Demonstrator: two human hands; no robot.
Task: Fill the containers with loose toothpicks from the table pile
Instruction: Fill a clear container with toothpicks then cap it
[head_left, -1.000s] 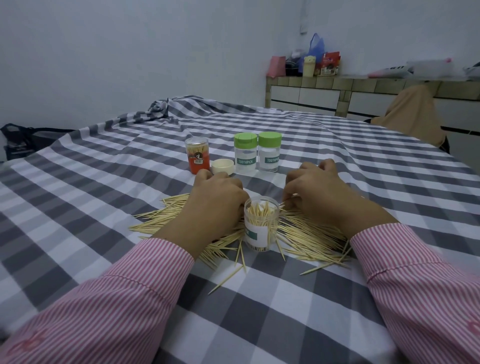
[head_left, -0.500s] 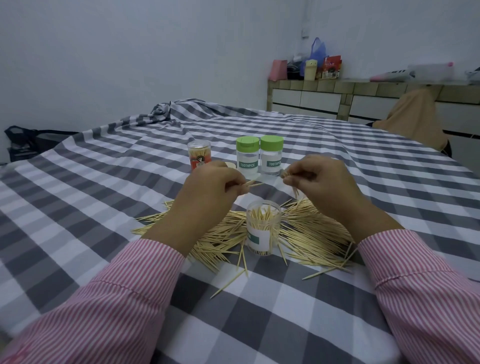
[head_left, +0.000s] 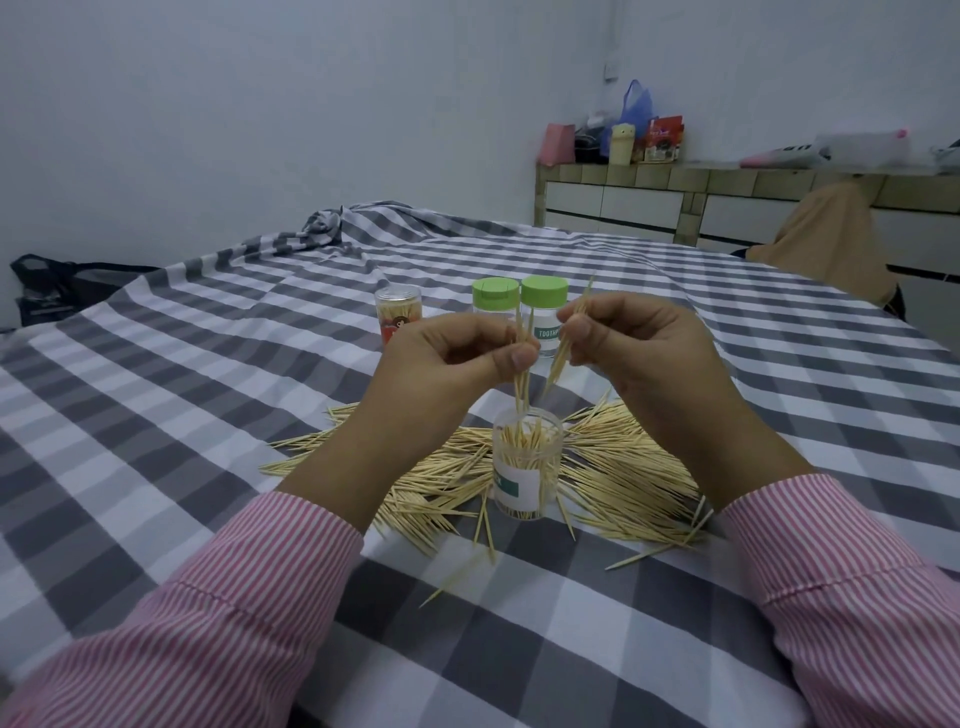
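Wooden toothpicks are lying in a loose pile (head_left: 613, 467) on the checked surface (head_left: 218, 395), spread around an open clear container (head_left: 525, 467) that is standing upright, partly filled. Left hand (head_left: 452, 364) is pinching a small bunch of toothpicks (head_left: 521, 387), tips pointing down just above the container mouth. Right hand (head_left: 634, 353) is pinching another bunch (head_left: 563, 353), tilted, beside the first. Behind the hands: two green-lidded containers (head_left: 519, 299) and an orange-labelled one (head_left: 398, 317).
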